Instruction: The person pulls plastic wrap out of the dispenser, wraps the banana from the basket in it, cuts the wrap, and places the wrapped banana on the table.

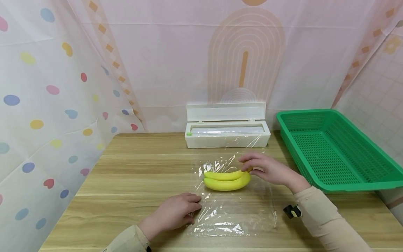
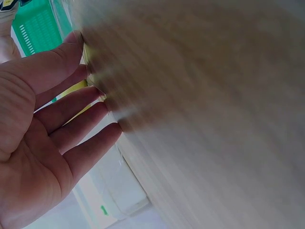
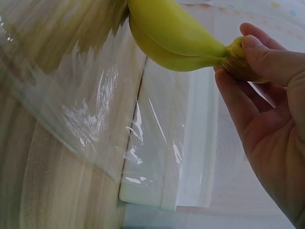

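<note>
Two joined yellow bananas (image 1: 227, 181) lie on a sheet of clear plastic wrap (image 1: 220, 213) spread over the table. By the brownish stem (image 3: 237, 59), my right hand (image 1: 267, 169) pinches the bananas between thumb and fingers. My left hand (image 1: 177, 211) rests at the left edge of the wrap. In the left wrist view its fingers (image 2: 78, 102) are spread and nearly straight, tips against the tabletop and the film's edge. Behind the bananas, a white wrap dispenser box (image 1: 227, 140) stands with its lid up and a roll inside; the film runs forward from it.
A green plastic basket (image 1: 362, 186) with perforated sides stands at the right, close to my right forearm. Patterned fabric (image 1: 163, 63) hangs along the back and both sides of the wooden table (image 1: 132, 175).
</note>
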The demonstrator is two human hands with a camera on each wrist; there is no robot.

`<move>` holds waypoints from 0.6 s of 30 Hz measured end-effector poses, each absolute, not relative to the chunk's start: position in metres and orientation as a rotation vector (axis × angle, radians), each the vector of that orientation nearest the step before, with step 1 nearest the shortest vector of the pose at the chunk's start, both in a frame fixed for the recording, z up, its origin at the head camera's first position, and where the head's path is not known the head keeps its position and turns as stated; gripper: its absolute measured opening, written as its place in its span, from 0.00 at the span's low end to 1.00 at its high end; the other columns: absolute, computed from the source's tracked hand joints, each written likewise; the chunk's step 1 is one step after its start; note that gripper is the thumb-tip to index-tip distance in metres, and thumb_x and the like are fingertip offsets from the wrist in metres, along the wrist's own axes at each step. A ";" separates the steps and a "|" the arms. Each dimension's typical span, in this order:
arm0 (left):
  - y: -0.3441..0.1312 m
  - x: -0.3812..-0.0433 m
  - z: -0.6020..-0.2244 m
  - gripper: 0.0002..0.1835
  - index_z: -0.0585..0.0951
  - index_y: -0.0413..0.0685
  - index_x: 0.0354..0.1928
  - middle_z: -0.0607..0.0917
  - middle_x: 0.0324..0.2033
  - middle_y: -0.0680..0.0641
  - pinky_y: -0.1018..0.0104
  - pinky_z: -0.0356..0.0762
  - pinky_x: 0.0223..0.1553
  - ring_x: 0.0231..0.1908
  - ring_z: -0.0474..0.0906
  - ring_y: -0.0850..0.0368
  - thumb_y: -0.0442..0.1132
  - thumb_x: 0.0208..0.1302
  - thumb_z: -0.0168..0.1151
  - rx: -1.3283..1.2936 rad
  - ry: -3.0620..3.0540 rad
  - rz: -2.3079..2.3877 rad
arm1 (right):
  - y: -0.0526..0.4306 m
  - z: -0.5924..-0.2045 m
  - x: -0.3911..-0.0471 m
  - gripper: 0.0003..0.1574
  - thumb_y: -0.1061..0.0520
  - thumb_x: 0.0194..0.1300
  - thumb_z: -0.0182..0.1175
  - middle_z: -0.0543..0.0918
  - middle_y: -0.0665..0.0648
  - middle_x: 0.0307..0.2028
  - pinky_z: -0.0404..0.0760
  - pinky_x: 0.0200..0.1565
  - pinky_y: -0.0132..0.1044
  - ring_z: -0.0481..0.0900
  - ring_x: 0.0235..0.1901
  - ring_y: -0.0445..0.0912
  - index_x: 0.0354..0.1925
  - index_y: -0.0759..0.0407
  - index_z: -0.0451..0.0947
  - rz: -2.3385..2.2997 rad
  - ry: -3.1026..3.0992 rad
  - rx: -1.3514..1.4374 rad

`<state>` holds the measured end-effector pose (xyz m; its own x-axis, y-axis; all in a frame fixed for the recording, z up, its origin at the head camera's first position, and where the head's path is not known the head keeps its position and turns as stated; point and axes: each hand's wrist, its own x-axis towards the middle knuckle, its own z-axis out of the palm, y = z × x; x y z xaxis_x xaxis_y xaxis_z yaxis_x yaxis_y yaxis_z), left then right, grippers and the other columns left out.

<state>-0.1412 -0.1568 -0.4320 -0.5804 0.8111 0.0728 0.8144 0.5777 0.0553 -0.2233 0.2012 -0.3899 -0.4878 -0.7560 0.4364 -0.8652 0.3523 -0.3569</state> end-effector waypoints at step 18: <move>-0.157 -0.141 -0.432 0.22 0.85 0.48 0.50 0.82 0.55 0.46 0.59 0.75 0.59 0.55 0.78 0.50 0.45 0.51 0.76 -1.426 -2.742 -0.147 | 0.207 -0.403 -0.224 0.24 0.77 0.49 0.70 0.81 0.61 0.52 0.82 0.51 0.47 0.79 0.52 0.56 0.44 0.59 0.84 0.826 -2.310 1.473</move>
